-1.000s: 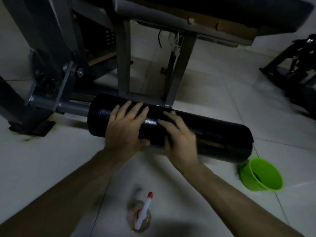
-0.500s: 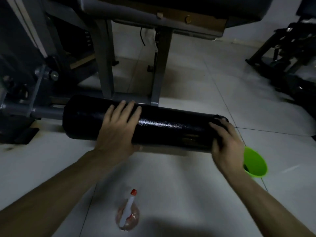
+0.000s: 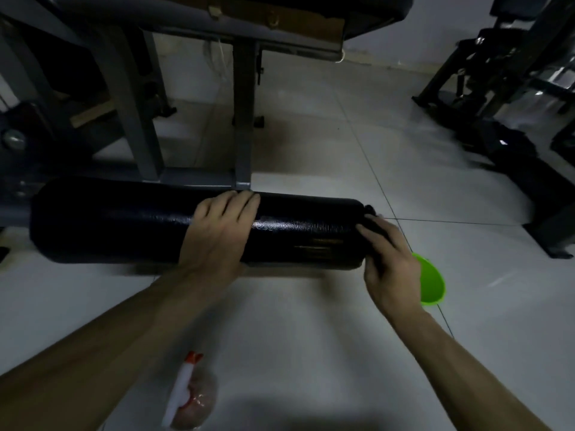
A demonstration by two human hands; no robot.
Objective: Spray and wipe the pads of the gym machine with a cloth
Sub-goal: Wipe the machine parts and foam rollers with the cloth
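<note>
Left hand (image 3: 217,234) lies flat over the top of the roller pad (image 3: 124,222), fingers straight and close together, draped across its far curve, palm down on the vinyl. Right hand (image 3: 390,265) is at the pad's right end, fingers bent against the end face with a dark bunched thing (image 3: 375,223) under the fingertips. It is too dark to tell whether that is the cloth, or whether the hand really grips it.

The pad itself is a long black cylinder lying left to right, low over the floor, in the middle of the view. Its skin is glossy and finely grained, with a bright sheen just right of the left hand and faint gold lettering near the right end. Its left end meets the grey steel frame (image 3: 244,119), whose square posts stand just behind it.

Just right of the right hand sits a bright green plastic cup (image 3: 432,284), tipped on its side. Near the person, between the forearms, a spray bottle (image 3: 189,396) with a white head and red nozzle lies on the pale tiled floor (image 3: 311,337). There is open tile on the near side and to the far right, up to a second dark machine (image 3: 497,126).
</note>
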